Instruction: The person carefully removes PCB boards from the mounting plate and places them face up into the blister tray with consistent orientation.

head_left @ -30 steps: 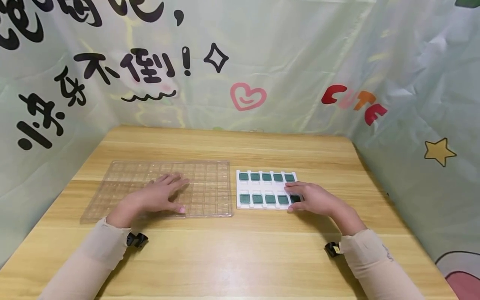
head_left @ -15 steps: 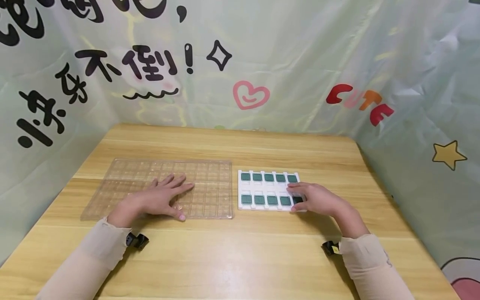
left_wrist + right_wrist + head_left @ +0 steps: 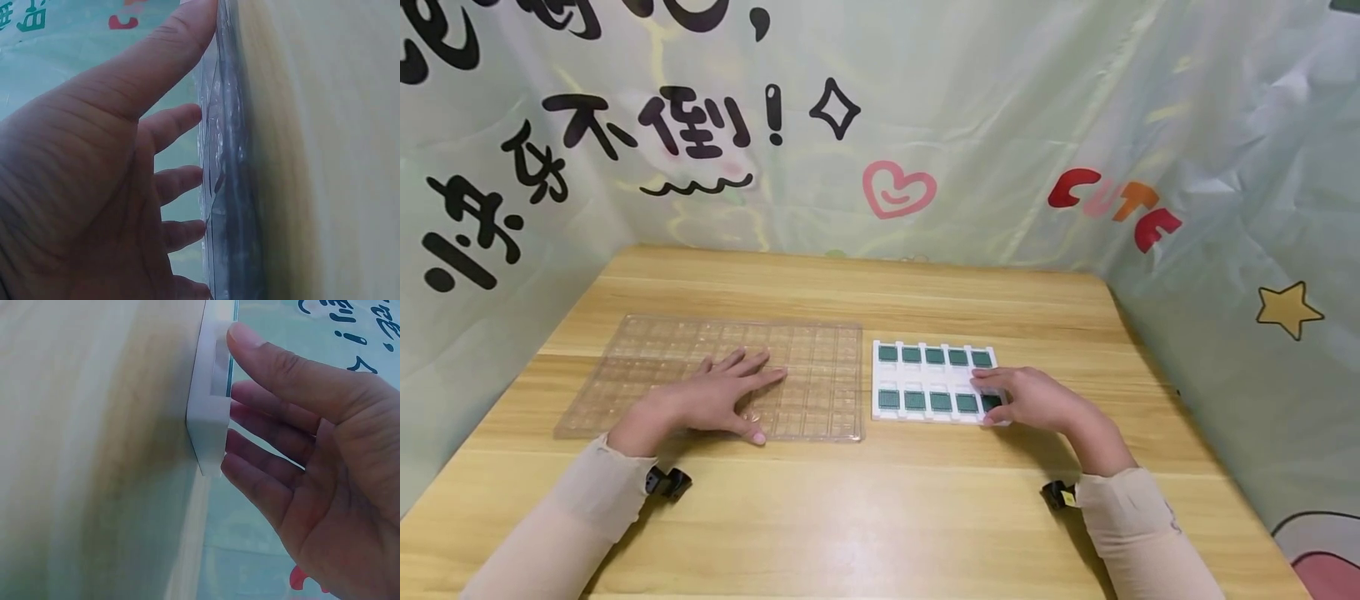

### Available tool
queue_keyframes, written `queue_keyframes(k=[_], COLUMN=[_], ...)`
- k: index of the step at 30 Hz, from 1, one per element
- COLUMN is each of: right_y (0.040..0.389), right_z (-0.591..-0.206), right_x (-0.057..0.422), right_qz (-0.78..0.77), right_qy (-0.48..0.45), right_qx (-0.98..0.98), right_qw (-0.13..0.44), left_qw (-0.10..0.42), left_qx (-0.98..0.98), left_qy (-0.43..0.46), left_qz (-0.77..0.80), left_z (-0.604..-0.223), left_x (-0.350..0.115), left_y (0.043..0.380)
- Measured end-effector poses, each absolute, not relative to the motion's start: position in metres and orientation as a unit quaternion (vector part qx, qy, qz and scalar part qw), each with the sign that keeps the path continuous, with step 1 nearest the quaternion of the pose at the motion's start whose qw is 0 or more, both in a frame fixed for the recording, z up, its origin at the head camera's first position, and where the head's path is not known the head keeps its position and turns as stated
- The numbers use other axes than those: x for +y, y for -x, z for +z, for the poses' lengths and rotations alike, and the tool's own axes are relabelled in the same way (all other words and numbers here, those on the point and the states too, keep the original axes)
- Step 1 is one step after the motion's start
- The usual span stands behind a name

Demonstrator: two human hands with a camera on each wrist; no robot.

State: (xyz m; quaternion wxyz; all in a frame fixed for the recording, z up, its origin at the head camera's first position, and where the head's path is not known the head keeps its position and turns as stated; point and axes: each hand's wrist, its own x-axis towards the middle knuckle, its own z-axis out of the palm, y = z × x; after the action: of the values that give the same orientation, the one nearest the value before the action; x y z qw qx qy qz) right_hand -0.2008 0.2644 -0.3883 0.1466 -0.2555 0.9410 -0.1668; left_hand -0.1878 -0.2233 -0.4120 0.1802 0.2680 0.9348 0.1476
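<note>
Flat on the wooden table lies a clear plastic tray [image 3: 816, 379] divided into many small square compartments. My left hand [image 3: 711, 400] rests on it with spread fingers, the thumb at the tray's near edge. In the left wrist view, the fingertips [image 3: 187, 178] meet the tray's top face. To the right is a white tray [image 3: 936, 377] holding two rows of green square chips [image 3: 940, 402]. My right hand [image 3: 1037, 400] touches the white tray's right end with relaxed fingers and hides part of the last chip. Seen from the right wrist, thumb [image 3: 247, 337] and fingertips rest along its top.
A wooden table [image 3: 850, 517] carries both trays, which lie side by side with a narrow gap. Behind and at both sides hangs a pale green printed curtain [image 3: 985, 125]. Small black wrist cameras, such as the left one [image 3: 667, 483], sit at the cuffs.
My left hand has spread its fingers wider, and its thumb has slid toward the clear tray's near edge. The right hand stays almost still on the white tray. The head view has shifted slightly.
</note>
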Motion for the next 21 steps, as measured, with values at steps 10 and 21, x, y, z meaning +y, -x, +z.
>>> queue_keyframes(k=[10,21], right_y=[0.205,0.214], right_z=[-0.389,-0.390], right_x=[0.265,0.274], right_qz=[-0.180,-0.229], right_qy=[0.255,0.231], right_qx=[0.942,0.944], right_qw=[0.126,0.049], left_qw=[0.180,0.177], left_qx=[0.935,0.935], left_qy=[-0.270,-0.270], left_qz=[0.144,0.150], left_z=[-0.410,-0.411], left_x=[-0.224,-0.223], left_y=[0.187,0.186])
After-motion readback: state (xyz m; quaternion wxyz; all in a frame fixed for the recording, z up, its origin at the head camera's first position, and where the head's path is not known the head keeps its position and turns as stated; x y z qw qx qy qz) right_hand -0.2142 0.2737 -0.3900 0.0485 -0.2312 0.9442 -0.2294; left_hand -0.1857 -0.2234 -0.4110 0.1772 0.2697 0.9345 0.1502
